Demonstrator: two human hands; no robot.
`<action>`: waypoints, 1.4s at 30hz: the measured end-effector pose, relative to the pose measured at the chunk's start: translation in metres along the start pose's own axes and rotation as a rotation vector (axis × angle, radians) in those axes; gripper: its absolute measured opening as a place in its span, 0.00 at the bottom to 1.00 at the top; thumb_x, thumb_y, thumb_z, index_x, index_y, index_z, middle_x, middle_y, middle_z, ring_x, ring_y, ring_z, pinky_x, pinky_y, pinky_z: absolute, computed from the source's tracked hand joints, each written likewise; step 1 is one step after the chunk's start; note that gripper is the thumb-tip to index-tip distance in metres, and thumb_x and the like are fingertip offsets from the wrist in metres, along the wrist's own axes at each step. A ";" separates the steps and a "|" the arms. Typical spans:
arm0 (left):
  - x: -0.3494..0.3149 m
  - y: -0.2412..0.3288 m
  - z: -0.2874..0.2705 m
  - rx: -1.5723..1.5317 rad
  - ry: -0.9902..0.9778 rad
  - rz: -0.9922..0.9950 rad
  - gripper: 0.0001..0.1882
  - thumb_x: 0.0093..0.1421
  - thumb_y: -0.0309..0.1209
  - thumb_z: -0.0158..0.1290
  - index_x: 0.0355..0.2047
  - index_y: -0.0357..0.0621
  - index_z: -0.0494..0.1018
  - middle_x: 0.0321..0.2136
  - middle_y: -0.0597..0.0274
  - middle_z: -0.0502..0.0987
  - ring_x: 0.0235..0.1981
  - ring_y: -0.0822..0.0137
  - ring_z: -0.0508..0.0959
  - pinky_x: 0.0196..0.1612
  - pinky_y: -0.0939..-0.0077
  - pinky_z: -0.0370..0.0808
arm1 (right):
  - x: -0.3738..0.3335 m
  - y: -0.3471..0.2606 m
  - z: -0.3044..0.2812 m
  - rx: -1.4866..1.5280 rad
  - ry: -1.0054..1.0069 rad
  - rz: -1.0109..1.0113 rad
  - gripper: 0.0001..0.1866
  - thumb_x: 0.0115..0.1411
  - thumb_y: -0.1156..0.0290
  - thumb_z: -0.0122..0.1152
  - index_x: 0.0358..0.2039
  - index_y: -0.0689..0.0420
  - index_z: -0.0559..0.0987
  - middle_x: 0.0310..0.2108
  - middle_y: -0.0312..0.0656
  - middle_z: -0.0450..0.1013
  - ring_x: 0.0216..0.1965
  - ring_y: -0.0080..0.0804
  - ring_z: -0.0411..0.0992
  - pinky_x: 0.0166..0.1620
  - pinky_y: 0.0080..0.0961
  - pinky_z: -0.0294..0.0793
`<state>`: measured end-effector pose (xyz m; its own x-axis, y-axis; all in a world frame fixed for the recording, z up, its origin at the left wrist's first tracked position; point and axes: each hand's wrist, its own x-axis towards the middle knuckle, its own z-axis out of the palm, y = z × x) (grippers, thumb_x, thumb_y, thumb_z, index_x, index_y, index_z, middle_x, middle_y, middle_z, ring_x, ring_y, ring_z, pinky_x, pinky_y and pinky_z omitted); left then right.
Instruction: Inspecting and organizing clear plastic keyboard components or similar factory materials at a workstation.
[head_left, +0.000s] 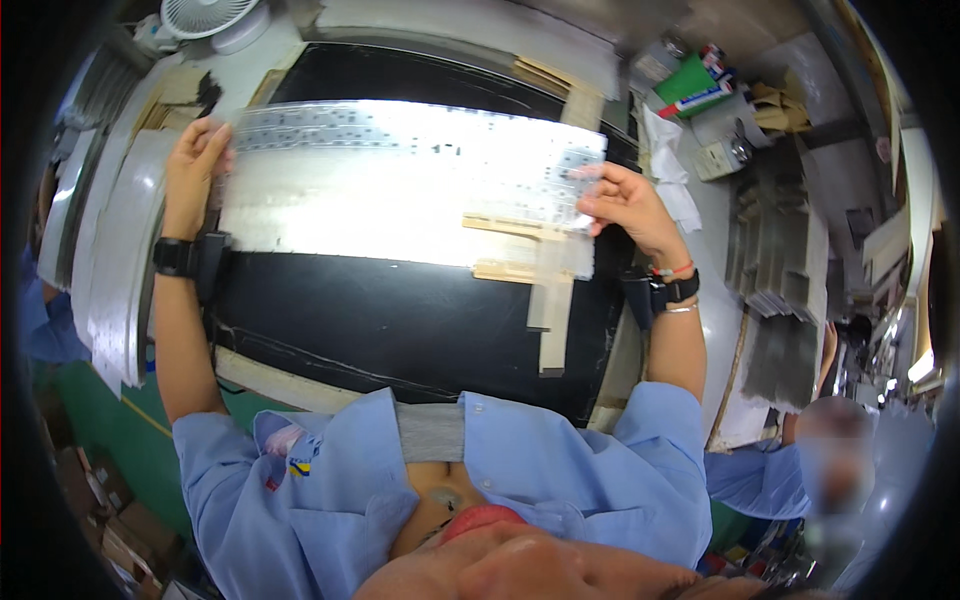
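A wide, shiny silver sheet (350,195) spans the black work surface (400,320) in front of me. Rows of small dark marks or holes run along its far side and at its right end. My left hand (192,170) grips the sheet's left edge, thumb on top. At the right edge, my right hand (632,208) pinches it between thumb and bent fingers. Beige and grey strips (553,325) extend toward me from the sheet's right part. Whether they lie over the sheet or show through it, I cannot tell. Fingers under the sheet are hidden.
Stacked pale panels (125,250) stand on the left. Grey metal pieces (775,240) are piled at the right, past a crumpled white cloth (675,175). A white fan (215,15) sits at the far left. Another person's blue sleeve (760,480) shows at the lower right.
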<state>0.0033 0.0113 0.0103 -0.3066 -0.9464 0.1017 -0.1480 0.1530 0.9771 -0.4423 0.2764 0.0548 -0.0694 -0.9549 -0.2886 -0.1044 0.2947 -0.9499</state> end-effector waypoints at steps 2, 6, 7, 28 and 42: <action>-0.002 0.000 0.002 -0.040 0.019 0.011 0.11 0.60 0.30 0.52 0.43 0.41 0.69 0.29 0.69 0.75 0.24 0.82 0.71 0.27 0.89 0.68 | 0.000 0.003 -0.003 -0.024 0.019 -0.023 0.18 0.56 0.75 0.60 0.48 0.63 0.72 0.27 0.34 0.73 0.25 0.16 0.71 0.28 0.10 0.72; -0.006 0.011 0.005 -0.024 -0.002 -0.045 0.17 0.61 0.30 0.51 0.50 0.43 0.67 0.29 0.68 0.76 0.24 0.83 0.71 0.27 0.89 0.67 | 0.002 0.010 -0.013 0.010 0.041 -0.039 0.17 0.57 0.74 0.59 0.48 0.62 0.72 0.27 0.32 0.73 0.26 0.15 0.70 0.29 0.11 0.71; -0.007 0.013 0.006 -0.012 0.013 -0.046 0.17 0.61 0.30 0.51 0.50 0.43 0.67 0.29 0.68 0.76 0.24 0.83 0.71 0.27 0.89 0.67 | 0.003 0.009 -0.013 -0.005 0.063 -0.033 0.17 0.57 0.74 0.59 0.48 0.61 0.73 0.27 0.32 0.72 0.26 0.15 0.69 0.30 0.11 0.71; -0.020 0.034 0.026 -0.131 -0.151 0.059 0.36 0.59 0.27 0.50 0.64 0.49 0.45 0.36 0.56 0.75 0.30 0.74 0.75 0.28 0.83 0.74 | 0.027 0.023 -0.053 0.364 0.444 -0.138 0.16 0.61 0.75 0.52 0.49 0.63 0.70 0.40 0.41 0.72 0.33 0.21 0.69 0.34 0.13 0.68; -0.018 0.034 0.014 0.518 -0.219 0.290 0.12 0.47 0.27 0.60 0.28 0.39 0.68 0.27 0.65 0.67 0.32 0.70 0.66 0.38 0.79 0.63 | 0.010 -0.001 0.009 -1.175 0.121 -0.564 0.26 0.44 0.71 0.70 0.46 0.56 0.73 0.46 0.39 0.67 0.42 0.23 0.67 0.42 0.21 0.69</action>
<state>-0.0090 0.0376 0.0390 -0.5801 -0.7737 0.2548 -0.4491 0.5647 0.6924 -0.4343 0.2666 0.0520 0.1858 -0.9654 0.1831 -0.9419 -0.2281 -0.2465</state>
